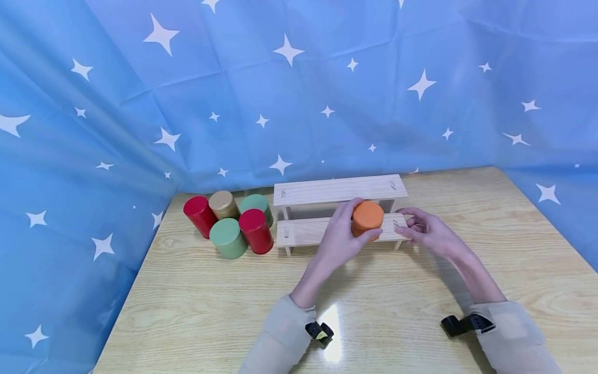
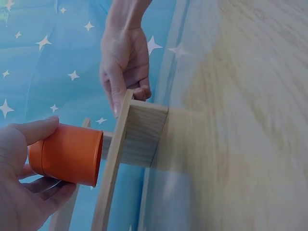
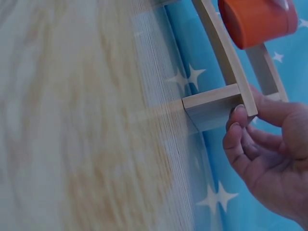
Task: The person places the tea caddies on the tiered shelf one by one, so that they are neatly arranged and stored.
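My left hand [image 1: 337, 239] grips an orange canister [image 1: 367, 215], thumb on the near side and fingers round the far side. In the left wrist view the orange canister [image 2: 70, 153] is slightly tilted, with a narrow gap between its base and the lower board. A two-step wooden shelf [image 1: 303, 232] stands under it. At the right end of the lower step, my right hand [image 1: 429, 234] pinches the board's edge. The right wrist view has the thumb above and the curled fingers [image 3: 233, 139] below that board [image 3: 231, 62].
Left of the shelf, several canisters stand together: two red ones [image 1: 256, 232], two green ones [image 1: 228, 239] and a gold one [image 1: 223, 204]. A blue star-patterned cloth [image 1: 243, 93] hangs behind the wooden table [image 1: 196, 311].
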Action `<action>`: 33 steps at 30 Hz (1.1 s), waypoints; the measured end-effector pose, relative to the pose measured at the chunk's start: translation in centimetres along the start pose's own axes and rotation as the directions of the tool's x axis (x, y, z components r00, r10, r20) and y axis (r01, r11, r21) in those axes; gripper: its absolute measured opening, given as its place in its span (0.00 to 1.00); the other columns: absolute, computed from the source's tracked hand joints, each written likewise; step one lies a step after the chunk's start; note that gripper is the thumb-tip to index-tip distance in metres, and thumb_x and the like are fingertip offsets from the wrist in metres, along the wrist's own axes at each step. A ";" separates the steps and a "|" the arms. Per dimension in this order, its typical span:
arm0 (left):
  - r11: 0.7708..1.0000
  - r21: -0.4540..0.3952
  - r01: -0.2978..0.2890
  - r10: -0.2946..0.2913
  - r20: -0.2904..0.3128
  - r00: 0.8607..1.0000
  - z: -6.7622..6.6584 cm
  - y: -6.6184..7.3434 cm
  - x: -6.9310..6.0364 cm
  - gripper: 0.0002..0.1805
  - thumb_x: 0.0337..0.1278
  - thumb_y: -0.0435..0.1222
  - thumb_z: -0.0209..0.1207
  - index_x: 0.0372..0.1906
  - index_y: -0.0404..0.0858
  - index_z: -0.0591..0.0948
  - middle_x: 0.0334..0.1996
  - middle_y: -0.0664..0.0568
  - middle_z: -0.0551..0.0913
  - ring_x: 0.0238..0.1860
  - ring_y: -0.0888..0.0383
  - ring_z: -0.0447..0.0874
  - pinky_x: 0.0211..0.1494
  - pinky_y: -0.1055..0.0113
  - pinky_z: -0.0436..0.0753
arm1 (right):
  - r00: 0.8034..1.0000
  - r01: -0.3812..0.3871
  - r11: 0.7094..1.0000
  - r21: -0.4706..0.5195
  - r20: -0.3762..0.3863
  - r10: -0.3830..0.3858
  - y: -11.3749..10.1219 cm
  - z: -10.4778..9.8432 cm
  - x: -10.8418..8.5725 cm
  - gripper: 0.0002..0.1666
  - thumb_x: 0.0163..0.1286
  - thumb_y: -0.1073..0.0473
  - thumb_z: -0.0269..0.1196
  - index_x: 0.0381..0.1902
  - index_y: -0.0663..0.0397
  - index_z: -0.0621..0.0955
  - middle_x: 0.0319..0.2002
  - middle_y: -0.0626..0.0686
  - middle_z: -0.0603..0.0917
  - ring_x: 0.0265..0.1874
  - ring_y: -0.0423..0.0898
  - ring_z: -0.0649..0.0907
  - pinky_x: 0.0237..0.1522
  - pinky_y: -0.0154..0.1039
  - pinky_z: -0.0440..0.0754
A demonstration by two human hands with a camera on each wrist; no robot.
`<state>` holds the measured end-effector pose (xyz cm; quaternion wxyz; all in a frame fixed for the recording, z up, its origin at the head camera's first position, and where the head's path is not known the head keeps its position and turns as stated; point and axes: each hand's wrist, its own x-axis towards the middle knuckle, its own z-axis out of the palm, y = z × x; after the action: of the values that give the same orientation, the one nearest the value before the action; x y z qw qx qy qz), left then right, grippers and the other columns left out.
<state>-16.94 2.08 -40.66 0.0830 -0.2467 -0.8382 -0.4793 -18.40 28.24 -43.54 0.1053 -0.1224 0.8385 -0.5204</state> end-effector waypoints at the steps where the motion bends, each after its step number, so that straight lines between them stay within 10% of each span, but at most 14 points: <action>1: 1.000 0.008 0.001 -0.001 -0.003 1.000 0.3 0.0 0.1 0.37 0.57 0.43 0.72 0.69 0.39 0.70 0.60 0.46 0.74 0.54 0.57 0.78 0.55 0.66 0.79 | 1.000 -0.002 1.000 0.001 0.000 0.002 0.0 0.0 0.0 0.37 0.74 0.58 0.63 0.73 0.68 0.62 0.41 0.62 0.77 0.32 0.46 0.81 0.35 0.41 0.85; 33: 0.980 0.197 0.032 -0.003 -0.147 0.989 4.5 0.6 1.5 0.38 0.55 0.46 0.73 0.70 0.40 0.73 0.58 0.45 0.69 0.55 0.53 0.76 0.58 0.68 0.79 | 0.999 -0.040 0.999 -0.017 -0.007 0.040 0.0 -0.1 -0.1 0.39 0.75 0.55 0.63 0.74 0.67 0.60 0.41 0.63 0.77 0.33 0.52 0.82 0.32 0.40 0.84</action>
<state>-17.49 6.61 -42.05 0.1641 -0.1939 -0.8757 -0.4106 -18.29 28.31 -43.50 0.1119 -0.1047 0.8456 -0.5114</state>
